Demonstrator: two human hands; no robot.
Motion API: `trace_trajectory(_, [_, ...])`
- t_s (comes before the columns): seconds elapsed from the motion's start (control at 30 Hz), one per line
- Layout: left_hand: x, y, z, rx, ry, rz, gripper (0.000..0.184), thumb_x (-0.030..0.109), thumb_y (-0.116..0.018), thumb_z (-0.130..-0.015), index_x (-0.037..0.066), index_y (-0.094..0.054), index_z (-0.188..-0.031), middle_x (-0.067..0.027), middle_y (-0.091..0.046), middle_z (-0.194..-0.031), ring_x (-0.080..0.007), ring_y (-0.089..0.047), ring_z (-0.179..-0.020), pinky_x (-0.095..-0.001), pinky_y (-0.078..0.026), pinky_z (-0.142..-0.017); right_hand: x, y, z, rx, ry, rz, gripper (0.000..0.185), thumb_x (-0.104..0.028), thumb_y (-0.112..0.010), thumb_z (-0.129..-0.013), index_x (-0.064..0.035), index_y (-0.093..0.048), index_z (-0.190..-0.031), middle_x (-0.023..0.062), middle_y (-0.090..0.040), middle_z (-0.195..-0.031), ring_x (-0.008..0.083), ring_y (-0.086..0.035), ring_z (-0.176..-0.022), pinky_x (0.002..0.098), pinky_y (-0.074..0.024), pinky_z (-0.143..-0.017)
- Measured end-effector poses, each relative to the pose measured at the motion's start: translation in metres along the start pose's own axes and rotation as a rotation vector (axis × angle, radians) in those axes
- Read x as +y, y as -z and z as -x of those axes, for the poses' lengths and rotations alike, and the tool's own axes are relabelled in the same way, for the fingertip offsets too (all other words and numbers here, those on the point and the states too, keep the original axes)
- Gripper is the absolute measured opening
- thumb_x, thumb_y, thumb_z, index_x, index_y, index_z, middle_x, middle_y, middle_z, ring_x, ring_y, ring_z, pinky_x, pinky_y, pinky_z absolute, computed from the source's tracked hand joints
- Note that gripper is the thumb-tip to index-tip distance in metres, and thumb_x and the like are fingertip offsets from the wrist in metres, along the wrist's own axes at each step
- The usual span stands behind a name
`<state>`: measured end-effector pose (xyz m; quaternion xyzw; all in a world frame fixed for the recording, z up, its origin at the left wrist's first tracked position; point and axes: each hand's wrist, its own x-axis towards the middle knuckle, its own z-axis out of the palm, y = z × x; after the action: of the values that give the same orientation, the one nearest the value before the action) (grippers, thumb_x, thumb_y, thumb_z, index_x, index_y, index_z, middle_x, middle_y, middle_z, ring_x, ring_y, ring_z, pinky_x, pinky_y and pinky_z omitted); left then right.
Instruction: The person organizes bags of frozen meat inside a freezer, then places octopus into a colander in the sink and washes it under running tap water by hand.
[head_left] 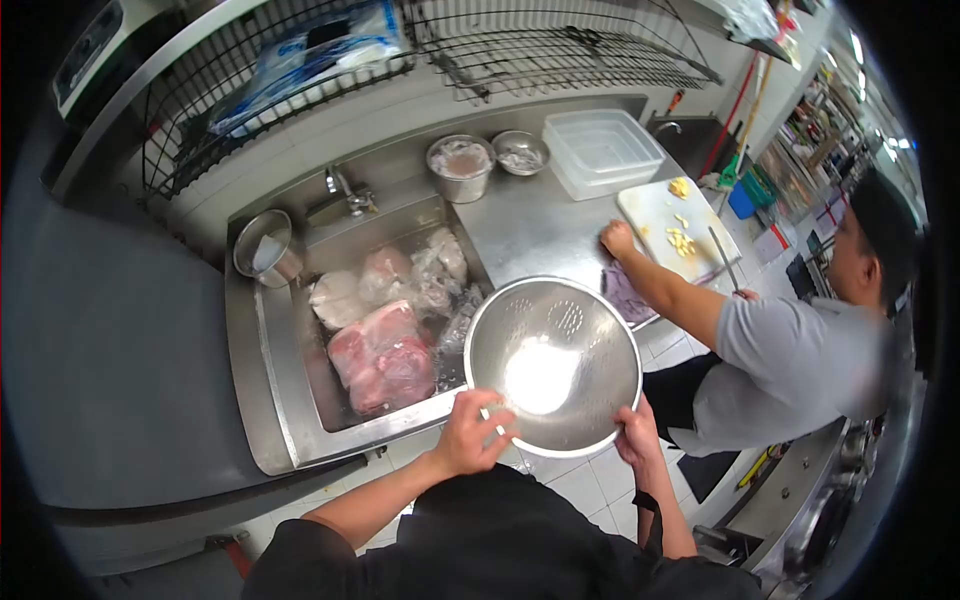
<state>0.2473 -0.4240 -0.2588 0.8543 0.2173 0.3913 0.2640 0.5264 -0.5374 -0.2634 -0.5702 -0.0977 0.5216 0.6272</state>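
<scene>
Colander work, seen in the single head view, looks to be partway through. The steel colander (548,375) is up in both hands, between four and five o'clock from the middle of the view. It is tipped so that its inside faces the camera, with bright glare on its floor, and is not yet set down. Whether its underside touches the sink (375,432) or counter (520,225) behind it cannot be told. At eight o'clock, a large pink meat pack (385,360) lies in the sink in clear wrapping; paler bagged packs (385,272) rest behind it. All of them remain bagged, and neither hand touches them.

The left hand (474,432) is at the colander's eight o'clock edge, fingers bent over it and slightly parted, a loose hold rather than a tight clench. The right hand (637,432) grips the four o'clock edge more narrowly, its thumb on the inner side and its other fingers mostly hidden beneath.

At three o'clock a co-worker (800,350) holds a knife (721,255) beside a white cutting board (650,212) bearing yellow pieces (680,242), apart from the colander.
</scene>
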Motion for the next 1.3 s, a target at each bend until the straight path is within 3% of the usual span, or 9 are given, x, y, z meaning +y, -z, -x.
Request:
trace_trajectory(0.1, [-0.055, -0.002, -0.011, 0.38, 0.468, 0.008, 0.039, 0.013, -0.071, -0.076, 0.006, -0.054, -0.111, -0.0149, -0.044, -0.112, -0.0298, -0.045, -0.105, -0.0391, -0.041, -0.086, 0.001, -0.029, -0.058, 0.026, 0.056, 0.13, 0.06, 0.013, -0.043, -0.066, 0.0001, -0.043, -0.125, 0.0129, -0.056, -0.102, 0.0232, -0.058, -0.089, 0.0336, -0.0509, -0.07])
trace_trajectory(0.17, [-0.099, -0.001, -0.005, 0.448, 0.84, 0.199, 0.049, 0.021, -0.069, -0.083, 0.008, -0.041, -0.123, -0.0108, -0.046, -0.114, -0.0207, -0.048, -0.102, -0.0367, -0.045, -0.082, -0.009, -0.055, -0.074, 0.053, 0.016, 0.137, 0.06, 0.014, -0.043, -0.066, 0.0018, -0.044, -0.124, 0.0125, -0.057, -0.1, 0.0234, -0.059, -0.085, 0.0324, -0.0506, -0.066])
trace_trajectory(0.27, [-0.148, 0.017, -0.002, 0.261, 1.357, 1.051, 0.061, 0.033, -0.066, -0.086, 0.014, -0.033, -0.133, -0.0081, -0.048, -0.12, -0.0219, -0.055, -0.1, -0.0456, -0.05, -0.078, -0.01, -0.067, -0.107, -0.035, -0.015, 0.164, 0.06, 0.014, -0.044, -0.065, 0.0026, -0.045, -0.124, 0.012, -0.059, -0.097, 0.0233, -0.06, -0.081, 0.031, -0.0506, -0.066])
trace_trajectory(0.4, [-0.162, 0.025, -0.007, 0.067, 1.277, 1.37, 0.057, 0.024, -0.065, -0.087, 0.007, -0.038, -0.133, -0.0134, -0.052, -0.125, -0.0276, -0.058, -0.108, -0.0509, -0.053, -0.083, -0.01, -0.089, -0.154, -0.112, -0.103, 0.333, 0.059, 0.014, -0.046, -0.064, 0.0023, -0.047, -0.123, 0.0125, -0.061, -0.097, 0.0199, -0.06, -0.078, 0.0293, -0.0493, -0.063])
trace_trajectory(0.57, [-0.2, 0.007, 0.034, 0.397, 1.468, 1.385, 0.056, -0.009, -0.048, -0.074, -0.004, -0.039, -0.129, -0.0225, -0.052, -0.12, -0.0369, -0.056, -0.109, -0.0496, -0.05, -0.091, -0.033, -0.14, -0.245, -0.452, -0.164, 0.684, 0.043, -0.005, -0.055, -0.081, 0.0022, -0.048, -0.123, 0.0113, -0.06, -0.098, 0.0193, -0.059, -0.085, 0.0308, -0.0481, -0.065])
trace_trajectory(0.63, [-0.181, 0.02, 0.029, 0.586, 1.39, 1.311, 0.054, -0.01, -0.048, -0.073, -0.006, -0.04, -0.126, -0.0214, -0.053, -0.116, -0.0361, -0.057, -0.106, -0.0495, -0.051, -0.089, -0.043, -0.176, -0.291, -0.447, -0.171, 0.473, 0.048, -0.023, -0.061, -0.085, 0.0031, -0.048, -0.123, 0.0115, -0.059, -0.097, 0.021, -0.058, -0.077, 0.0321, -0.0487, -0.062])
trace_trajectory(0.83, [-0.144, 0.048, 0.018, 0.778, 1.429, 0.895, 0.052, -0.01, -0.048, -0.07, -0.009, -0.039, -0.121, -0.0184, -0.053, -0.107, -0.0313, -0.061, -0.09, -0.0467, -0.056, -0.066, -0.038, -0.298, -0.413, -0.337, -0.276, 0.196, 0.047, -0.031, -0.052, -0.091, 0.0043, -0.043, -0.122, 0.0246, -0.059, -0.105, 0.0355, -0.064, -0.082, 0.0445, -0.0562, -0.066])
trace_trajectory(1.17, [-0.131, 0.04, -0.002, 1.147, 1.351, 0.953, 0.046, -0.009, -0.047, -0.071, -0.002, -0.044, -0.116, -0.0157, -0.054, -0.1, -0.0341, -0.062, -0.082, -0.056, -0.057, -0.065, -0.003, -0.341, -0.498, -0.331, -0.789, -0.343, 0.032, -0.021, -0.042, -0.09, 0.0043, -0.053, -0.106, 0.0218, -0.063, -0.09, 0.0286, -0.062, -0.072, 0.0331, -0.0485, -0.053])
trace_trajectory(1.3, [-0.139, 0.036, -0.018, 1.149, 1.399, 0.874, 0.04, -0.009, -0.046, -0.072, -0.004, -0.046, -0.112, -0.0157, -0.055, -0.096, -0.0346, -0.063, -0.076, -0.0562, -0.057, -0.064, -0.004, -0.33, -0.466, -0.322, -0.682, -0.303, 0.03, -0.019, -0.042, -0.089, 0.0027, -0.054, -0.106, 0.0193, -0.063, -0.087, 0.027, -0.06, -0.068, 0.032, -0.0482, -0.052])
